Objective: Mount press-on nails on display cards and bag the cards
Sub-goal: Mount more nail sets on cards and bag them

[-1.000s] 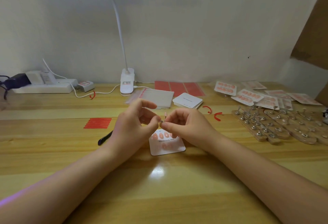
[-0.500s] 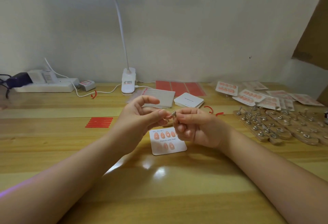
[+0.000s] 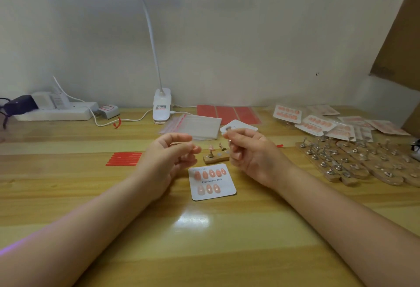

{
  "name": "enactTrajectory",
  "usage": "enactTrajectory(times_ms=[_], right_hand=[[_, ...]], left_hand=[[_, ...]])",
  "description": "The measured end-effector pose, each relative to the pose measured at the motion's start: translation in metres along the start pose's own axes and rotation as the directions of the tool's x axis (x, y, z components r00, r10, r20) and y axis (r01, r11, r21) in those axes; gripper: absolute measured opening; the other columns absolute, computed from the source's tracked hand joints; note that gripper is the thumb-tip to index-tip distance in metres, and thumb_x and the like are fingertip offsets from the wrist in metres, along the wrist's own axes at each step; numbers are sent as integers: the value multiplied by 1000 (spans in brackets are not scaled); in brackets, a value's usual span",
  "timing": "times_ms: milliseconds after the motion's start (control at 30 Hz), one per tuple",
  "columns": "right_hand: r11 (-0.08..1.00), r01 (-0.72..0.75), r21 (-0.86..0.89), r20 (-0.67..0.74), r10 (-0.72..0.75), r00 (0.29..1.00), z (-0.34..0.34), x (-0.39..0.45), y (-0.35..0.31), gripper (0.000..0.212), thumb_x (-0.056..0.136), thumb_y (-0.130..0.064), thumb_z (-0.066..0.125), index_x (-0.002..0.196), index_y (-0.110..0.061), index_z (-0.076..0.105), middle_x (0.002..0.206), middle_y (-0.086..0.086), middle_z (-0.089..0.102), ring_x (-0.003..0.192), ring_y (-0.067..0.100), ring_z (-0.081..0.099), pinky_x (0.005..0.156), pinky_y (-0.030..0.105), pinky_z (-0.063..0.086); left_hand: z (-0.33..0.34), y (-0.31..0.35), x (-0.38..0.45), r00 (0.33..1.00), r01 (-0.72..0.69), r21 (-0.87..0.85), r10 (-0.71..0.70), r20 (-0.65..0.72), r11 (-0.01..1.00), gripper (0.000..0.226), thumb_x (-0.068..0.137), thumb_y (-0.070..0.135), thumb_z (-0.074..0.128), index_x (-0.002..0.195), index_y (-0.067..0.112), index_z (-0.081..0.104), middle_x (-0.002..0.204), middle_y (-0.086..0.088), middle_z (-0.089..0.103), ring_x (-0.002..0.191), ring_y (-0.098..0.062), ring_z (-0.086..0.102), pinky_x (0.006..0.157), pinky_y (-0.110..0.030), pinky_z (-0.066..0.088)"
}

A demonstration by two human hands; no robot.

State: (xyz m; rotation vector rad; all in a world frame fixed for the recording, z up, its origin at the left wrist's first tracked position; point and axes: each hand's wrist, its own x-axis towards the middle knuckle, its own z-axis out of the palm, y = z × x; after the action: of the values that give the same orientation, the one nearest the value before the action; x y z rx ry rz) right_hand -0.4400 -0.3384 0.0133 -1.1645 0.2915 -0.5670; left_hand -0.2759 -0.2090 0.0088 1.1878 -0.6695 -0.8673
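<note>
We observe both hands raised just above the bench (image 3: pixel 68 195), apart from each other. The left hand (image 3: pixel 167 157) has its fingers curled, thumb meeting the fingertips; whether they pinch a nail we cannot tell. The right hand (image 3: pixel 247 152) has its fingers curled around a small metal-tipped piece held at the thumb and forefinger; its exact nature is too small to make out.

Between and below the hands lies the display card (image 3: pixel 212 181), flat on the bench, printed "Handmade Nail". It carries five pink nails in its upper row and three in its lower row. Just behind the card sits a small wooden stand (image 3: pixel 214 157) with one pink nail upright on a holder.

To the right we note a cluster of wooden holder boards (image 3: pixel 354 161), and behind them a spread of bagged cards (image 3: pixel 318 123). Behind the hands lie a stack of clear bags (image 3: pixel 195 125) and a stack of blank cards (image 3: pixel 241 125). Red strips (image 3: pixel 124 159) lie to the left.
</note>
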Motion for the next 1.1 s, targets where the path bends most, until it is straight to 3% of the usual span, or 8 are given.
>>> enactTrajectory(times_ms=[133,233,333,433,567,733,967,1100], right_hand=[[945,73,-320,-178,-136,975,5,3,13,2,87,-7,67,85,-7,67,65,2,66,57,12,61,53,19,48],[752,106,-650,-197,-302,933,6,3,18,5,88,-10,65,86,-14,66,69,-1,71,61,10,69,52,18,50],[570,115,-813,-152,-400,904,6,4,23,10,87,-13,65,81,-21,65,69,-2,70,61,9,69,54,21,52],[467,97,-879,-147,-460,876,6,8,26,11,84,-18,67,75,-24,66,66,-8,66,62,7,63,59,27,52],[380,30,-925,-164,-468,868,4,13,27,16,85,-23,69,70,-26,65,60,-12,57,58,5,52,57,25,44],[309,-101,-946,-220,-380,898,4,14,26,17,85,-38,70,73,-27,72,67,-13,64,68,8,59,58,28,44],[259,-139,-956,-224,-332,916,4,13,23,23,86,-43,67,76,-24,76,61,-11,64,68,10,61,54,25,40],[214,-83,-973,-163,-391,906,6,6,23,20,86,-34,67,81,-19,78,68,-3,70,68,14,63,61,32,52]], left_hand=[[0,-9,0,996,-82,106,86,-34,991,14,85,8,67,98,12,64,85,-9,75,71,-15,67,71,-31,55],[0,-11,-1,990,-125,147,133,-41,981,15,86,10,68,100,11,65,89,-9,75,75,-16,68,77,-33,54],[1,-13,-2,988,-141,170,151,-46,975,15,87,10,68,101,10,64,89,-8,75,76,-16,69,76,-31,54],[3,-13,-2,986,-147,172,157,-49,974,15,87,9,67,101,9,64,88,-8,75,78,-16,70,75,-30,55],[3,-13,-3,987,-147,171,156,-39,974,15,87,9,67,102,9,64,88,-7,75,79,-16,70,73,-27,55],[4,-13,-3,989,-137,175,145,-36,975,18,87,9,67,104,10,63,88,-7,75,77,-15,70,72,-26,54],[4,-14,-4,984,-169,221,177,-14,961,22,84,16,70,104,11,62,89,-5,75,86,-17,71,72,-24,55],[6,-13,-7,976,-197,276,215,-36,941,35,74,28,75,104,14,63,87,-1,76,84,-14,73,73,-23,57]])
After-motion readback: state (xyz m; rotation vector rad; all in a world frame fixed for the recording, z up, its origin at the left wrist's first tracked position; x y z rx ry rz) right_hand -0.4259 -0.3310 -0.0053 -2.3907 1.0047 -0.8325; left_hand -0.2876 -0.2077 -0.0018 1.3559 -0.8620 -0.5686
